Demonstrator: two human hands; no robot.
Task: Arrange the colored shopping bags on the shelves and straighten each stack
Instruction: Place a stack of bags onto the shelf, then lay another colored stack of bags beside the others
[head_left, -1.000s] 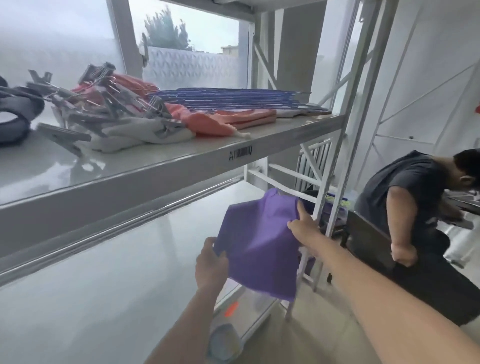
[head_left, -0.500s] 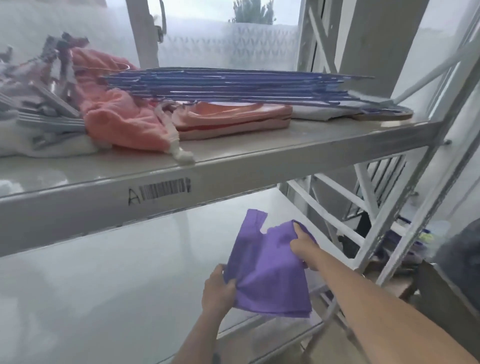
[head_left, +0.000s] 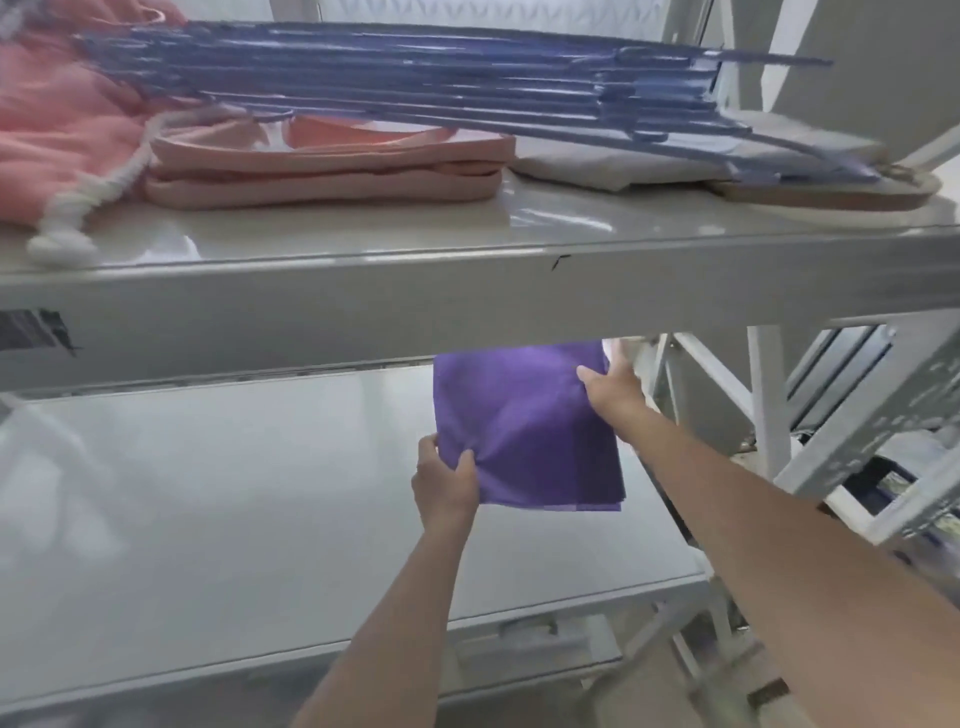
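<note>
Purple shopping bag (head_left: 524, 431), folded flat, is sitting at centre frame over the lower shelf (head_left: 234, 519), its far edge hiding behind the upper shelf (head_left: 363, 291). The left hand (head_left: 445, 483) is pinching its near-left corner, thumb on top. The right hand (head_left: 613, 387) is gripping its far-right edge, fingers curled behind the fabric. Across the top of the frame, blue bags (head_left: 415, 78) are lying stacked over folded pink bags (head_left: 327, 166).

This looks like a stockroom or shop storeroom. A grey metal rack has an upper shelf (head_left: 519, 234) carrying a flat stack of blue bags (head_left: 415, 78) over folded pink bags (head_left: 322, 171), with a barcode label (head_left: 31, 332) on the shelf's front edge and perforated uprights (head_left: 872, 415) at its right end.
</note>
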